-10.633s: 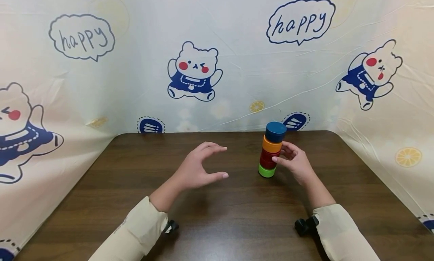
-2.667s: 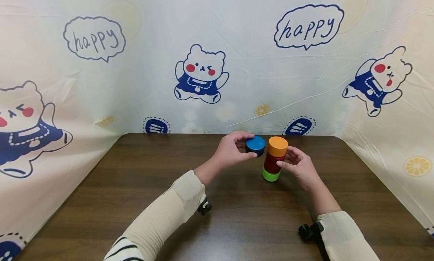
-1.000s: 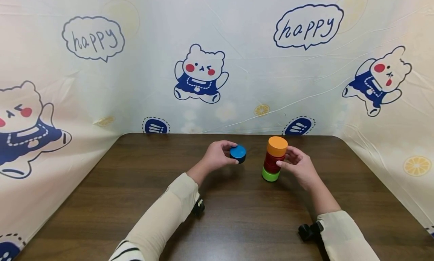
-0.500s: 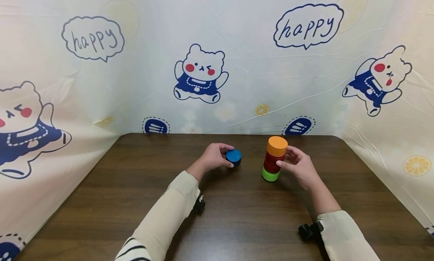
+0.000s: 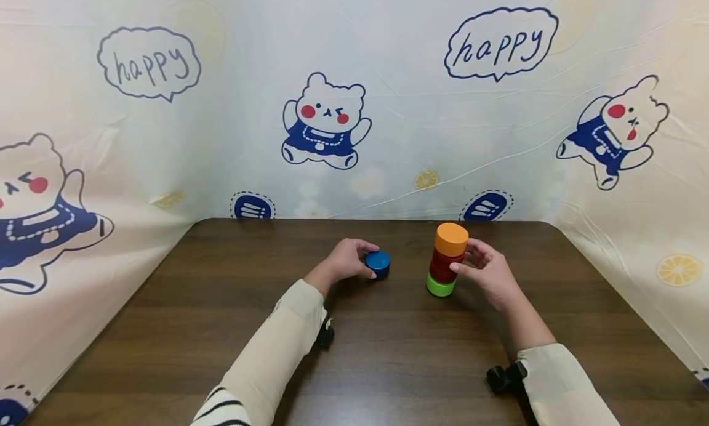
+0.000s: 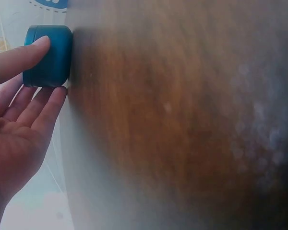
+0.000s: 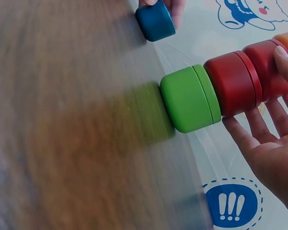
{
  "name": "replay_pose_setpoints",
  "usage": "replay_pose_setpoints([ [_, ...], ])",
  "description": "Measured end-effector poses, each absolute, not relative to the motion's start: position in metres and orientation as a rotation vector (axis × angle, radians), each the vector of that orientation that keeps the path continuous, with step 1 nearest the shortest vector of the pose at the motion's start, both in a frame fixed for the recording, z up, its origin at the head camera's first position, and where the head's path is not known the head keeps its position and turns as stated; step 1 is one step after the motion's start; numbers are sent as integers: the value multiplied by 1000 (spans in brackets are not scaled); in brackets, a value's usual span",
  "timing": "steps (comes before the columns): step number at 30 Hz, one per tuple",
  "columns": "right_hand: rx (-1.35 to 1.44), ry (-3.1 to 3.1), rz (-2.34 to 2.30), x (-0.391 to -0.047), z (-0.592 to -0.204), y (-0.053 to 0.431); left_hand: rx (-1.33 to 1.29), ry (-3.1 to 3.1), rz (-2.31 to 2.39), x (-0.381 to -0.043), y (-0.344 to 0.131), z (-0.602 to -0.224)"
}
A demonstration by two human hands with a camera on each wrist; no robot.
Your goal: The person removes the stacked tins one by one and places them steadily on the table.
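Note:
My left hand pinches a small round blue lidded tin between thumb and fingers. In the left wrist view the base of the blue tin is right at the tabletop. To its right stands an upright stack: a green tin at the bottom, two red tins above it and an orange tin on top. My right hand holds the stack from the right at the red part, its thumb in front and its fingers behind. The right wrist view shows the green tin standing on the table.
The brown wooden table reaches back to a pale printed cloth with bears and speech bubbles. A small black device is strapped at the right wrist, and another black device at the left.
Earlier the blue tin topped the stack; my left hand has taken it off. In the last second it has moved left and down to the table. The right hand keeps its hold.

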State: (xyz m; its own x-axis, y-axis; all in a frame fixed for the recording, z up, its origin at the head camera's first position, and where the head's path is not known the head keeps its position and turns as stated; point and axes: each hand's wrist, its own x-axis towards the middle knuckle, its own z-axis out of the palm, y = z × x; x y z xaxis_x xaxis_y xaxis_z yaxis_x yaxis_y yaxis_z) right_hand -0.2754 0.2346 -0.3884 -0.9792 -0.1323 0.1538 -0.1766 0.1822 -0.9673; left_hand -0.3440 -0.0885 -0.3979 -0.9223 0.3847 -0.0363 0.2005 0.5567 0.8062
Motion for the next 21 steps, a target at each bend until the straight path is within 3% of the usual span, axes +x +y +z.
replay_pose_setpoints([
  [21, 307, -2418, 1934, -274, -388, 234, 548, 2508, 1477, -339, -87, -382],
])
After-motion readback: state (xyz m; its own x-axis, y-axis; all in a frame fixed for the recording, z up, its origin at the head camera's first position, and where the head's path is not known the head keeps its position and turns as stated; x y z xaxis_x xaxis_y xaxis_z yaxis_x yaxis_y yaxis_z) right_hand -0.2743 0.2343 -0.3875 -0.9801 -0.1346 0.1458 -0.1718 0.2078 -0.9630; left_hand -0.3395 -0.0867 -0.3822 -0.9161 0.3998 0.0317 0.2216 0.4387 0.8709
